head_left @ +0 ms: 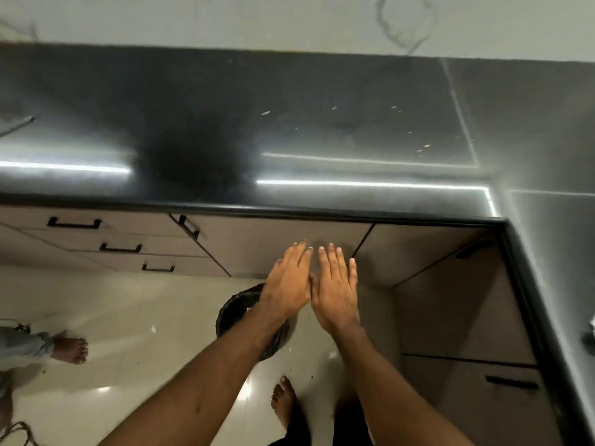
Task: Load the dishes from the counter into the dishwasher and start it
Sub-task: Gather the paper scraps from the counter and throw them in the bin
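Both the left hand (286, 284) and the right hand (336, 291) are spread flat, fingers straight, side by side against or just off a plain panel (257, 246) under the desk (289, 123). No dishes show on the desk, and no dishwasher can be told apart from the cupboards. If that panel is its door, it would likely drop onto the bin (235, 310) just below or the bare foot (283, 400) nearby, and flat palms have no grip to check it. No brand, label or writing can be read.
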`<action>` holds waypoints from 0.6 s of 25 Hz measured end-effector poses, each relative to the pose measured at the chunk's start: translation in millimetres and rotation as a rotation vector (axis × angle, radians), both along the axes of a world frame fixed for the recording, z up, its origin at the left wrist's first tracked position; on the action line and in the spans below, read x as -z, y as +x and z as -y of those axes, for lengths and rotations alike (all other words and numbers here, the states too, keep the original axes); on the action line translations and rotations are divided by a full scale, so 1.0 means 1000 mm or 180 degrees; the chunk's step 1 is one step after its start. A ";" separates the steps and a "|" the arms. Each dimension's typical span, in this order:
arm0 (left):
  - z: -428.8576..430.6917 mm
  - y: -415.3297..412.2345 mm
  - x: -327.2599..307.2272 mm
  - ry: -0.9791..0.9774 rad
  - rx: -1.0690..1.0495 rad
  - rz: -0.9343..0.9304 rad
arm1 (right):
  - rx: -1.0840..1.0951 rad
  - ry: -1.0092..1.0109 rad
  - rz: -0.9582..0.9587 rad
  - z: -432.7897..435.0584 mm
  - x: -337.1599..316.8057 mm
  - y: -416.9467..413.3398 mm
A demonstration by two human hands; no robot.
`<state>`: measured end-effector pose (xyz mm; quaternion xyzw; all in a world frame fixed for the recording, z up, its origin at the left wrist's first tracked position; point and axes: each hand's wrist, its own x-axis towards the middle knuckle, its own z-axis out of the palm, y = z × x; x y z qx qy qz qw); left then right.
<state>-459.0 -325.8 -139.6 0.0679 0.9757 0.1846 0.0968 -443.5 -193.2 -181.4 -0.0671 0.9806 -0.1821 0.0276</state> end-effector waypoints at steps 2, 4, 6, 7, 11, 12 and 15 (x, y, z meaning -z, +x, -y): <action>-0.032 -0.013 -0.028 -0.0069 0.0366 -0.0172 | 0.0211 0.0089 -0.0208 -0.039 -0.032 -0.004; -0.063 -0.023 -0.053 -0.0158 0.0696 -0.0307 | 0.0409 0.0126 -0.0328 -0.077 -0.061 -0.005; -0.095 -0.029 -0.073 -0.0211 0.1016 -0.0368 | 0.0552 0.0179 -0.0436 -0.115 -0.082 -0.004; -0.114 -0.031 -0.081 -0.0243 0.1213 -0.0383 | 0.0647 0.0217 -0.0471 -0.137 -0.091 0.000; -0.186 -0.030 -0.099 -0.0251 0.1765 -0.0380 | 0.1003 0.0249 -0.0346 -0.220 -0.111 0.024; -0.208 -0.029 -0.103 -0.0289 0.1919 -0.0371 | 0.1104 0.0258 -0.0276 -0.242 -0.112 0.033; -0.264 -0.026 -0.107 -0.0427 0.2333 -0.0207 | 0.1138 0.0189 -0.0005 -0.293 -0.109 0.057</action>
